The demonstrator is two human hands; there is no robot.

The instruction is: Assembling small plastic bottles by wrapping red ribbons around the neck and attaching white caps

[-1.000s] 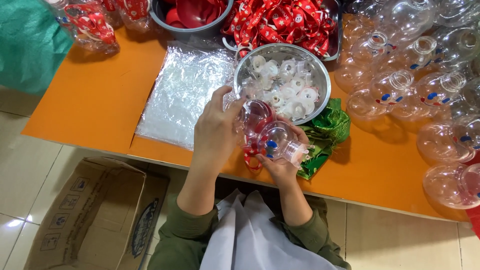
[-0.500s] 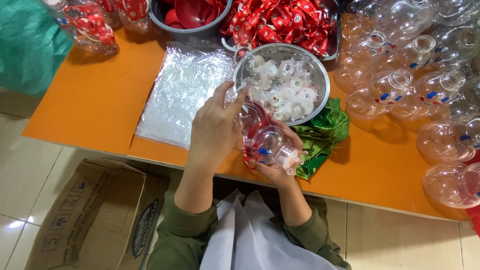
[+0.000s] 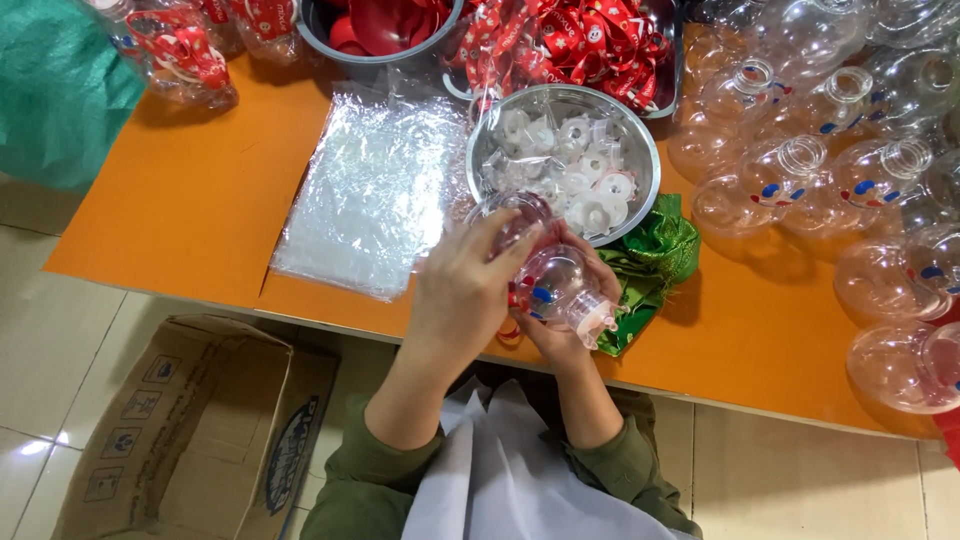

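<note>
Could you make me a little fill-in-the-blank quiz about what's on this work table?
1. Both hands hold a clear plastic ____ over the table's near edge.
2. The metal bowl behind the left hand and right hand holds small ____ plastic rings.
3. The tabletop is coloured ____.
4. On the floor at the left stands an open ____ box.

Missing words: bottle; white; orange; cardboard

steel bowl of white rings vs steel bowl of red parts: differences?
The steel bowl of white plastic rings sits whole in view beside the hands; the steel bowl of red parts is cut off by the top edge, farther away. The first holds small white discs with holes; the second holds larger glossy red pieces. Both are round, shiny metal bowls on the orange table.
</note>
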